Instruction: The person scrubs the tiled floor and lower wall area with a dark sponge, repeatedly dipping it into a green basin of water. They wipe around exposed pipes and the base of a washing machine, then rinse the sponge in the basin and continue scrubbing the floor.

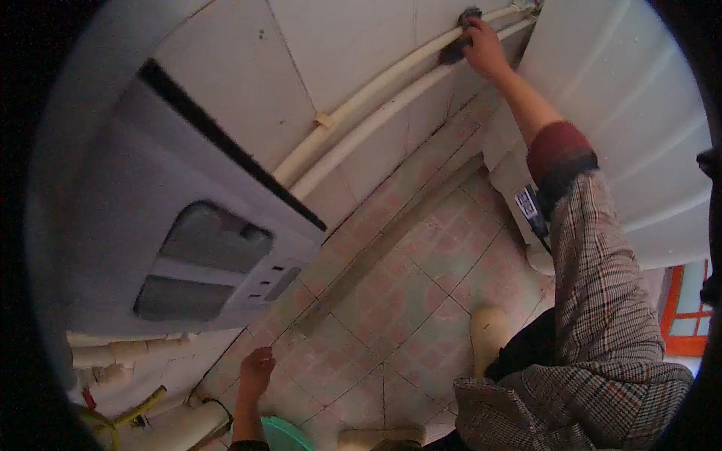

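Observation:
My right hand (pixel 486 49) is stretched out to the far end of the wall. It grips a dark cloth or scouring pad (pixel 451 54), wrapped partly over the upper cream pipe (pixel 389 76). A second, lower pipe (pixel 366 127) runs just beneath, and the dark pad reaches down to it. Both pipes lie along a white tiled wall (pixel 350 45), and a small clip (pixel 324 119) sits on the upper one. My left hand (pixel 258 369) hangs low above the floor, its fingers curled, away from the pipes. Whether its fingers close fully is not visible.
A pale appliance (pixel 124 197) with dark recesses covers the pipes' near end. A white ribbed appliance body (pixel 626 124) stands at right, a labelled plug (pixel 530 208) hanging beside it. A green basin (pixel 285 434) and a yellow hose (pixel 141 405) lie low left on the tiled floor (pixel 389 282).

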Motion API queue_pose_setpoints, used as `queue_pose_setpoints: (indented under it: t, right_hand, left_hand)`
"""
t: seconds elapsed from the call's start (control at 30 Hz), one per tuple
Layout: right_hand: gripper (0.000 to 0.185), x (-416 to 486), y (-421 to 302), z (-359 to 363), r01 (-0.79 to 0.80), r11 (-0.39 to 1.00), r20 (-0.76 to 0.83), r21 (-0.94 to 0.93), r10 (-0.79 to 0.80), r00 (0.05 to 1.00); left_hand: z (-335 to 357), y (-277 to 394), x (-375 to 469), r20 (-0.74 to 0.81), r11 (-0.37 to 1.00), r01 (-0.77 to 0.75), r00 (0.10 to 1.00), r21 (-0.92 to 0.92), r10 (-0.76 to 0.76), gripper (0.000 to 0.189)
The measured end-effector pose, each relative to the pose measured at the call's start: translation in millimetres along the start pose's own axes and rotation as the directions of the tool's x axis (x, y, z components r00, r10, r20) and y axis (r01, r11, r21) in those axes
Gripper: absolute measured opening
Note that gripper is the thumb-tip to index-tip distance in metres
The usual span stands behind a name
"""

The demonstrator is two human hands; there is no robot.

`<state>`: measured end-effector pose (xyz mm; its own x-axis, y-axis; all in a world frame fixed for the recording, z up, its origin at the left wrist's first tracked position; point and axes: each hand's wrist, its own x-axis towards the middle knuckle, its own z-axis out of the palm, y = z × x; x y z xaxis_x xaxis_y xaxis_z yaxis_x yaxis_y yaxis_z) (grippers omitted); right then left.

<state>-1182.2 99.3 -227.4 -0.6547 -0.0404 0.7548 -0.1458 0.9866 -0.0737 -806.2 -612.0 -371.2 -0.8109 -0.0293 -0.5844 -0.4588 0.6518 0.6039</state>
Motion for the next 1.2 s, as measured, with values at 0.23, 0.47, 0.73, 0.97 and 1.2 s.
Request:
queue_pose_setpoints:
  t: [0.23, 0.47, 0.73, 0.97, 1.2]
  right_hand:
    - [0.021, -24, -160, -34, 0.13, 0.745, 0.137, 0.654, -0.285, 0.949]
    - [0.039, -70, -334, -9, 0.527, 0.739, 0.093, 0.42, -0.612, 0.785]
    - [0.03, -103, -579, -35, 0.62, 0.415, -0.263, 0.666, -0.647, 0.715]
    - [0.031, -69, -504, -64, 0.658, 0.432, -0.19, 0.617, -0.729, 0.657]
    - [0.048, 7, -505, -112, 0.356, 0.782, -0.385, 0.512, -0.162, 0.909]
  left_hand:
    - [-23, 70, 23, -0.111, 0.943, -0.221, 0.961, 0.248, 0.254, 0.029]
    - [-66, 115, 27, -0.202, 0.892, -0.411, 0.873, 0.186, 0.444, 0.032]
    - [-82, 83, 11, -0.262, 0.897, -0.414, 0.858, 0.156, 0.442, 0.034]
    - [-87, 77, 9, -0.247, 0.926, -0.36, 0.892, 0.117, 0.378, 0.034]
    - [-89, 92, 13, -0.31, 0.85, -0.525, 0.802, 0.038, 0.51, 0.035]
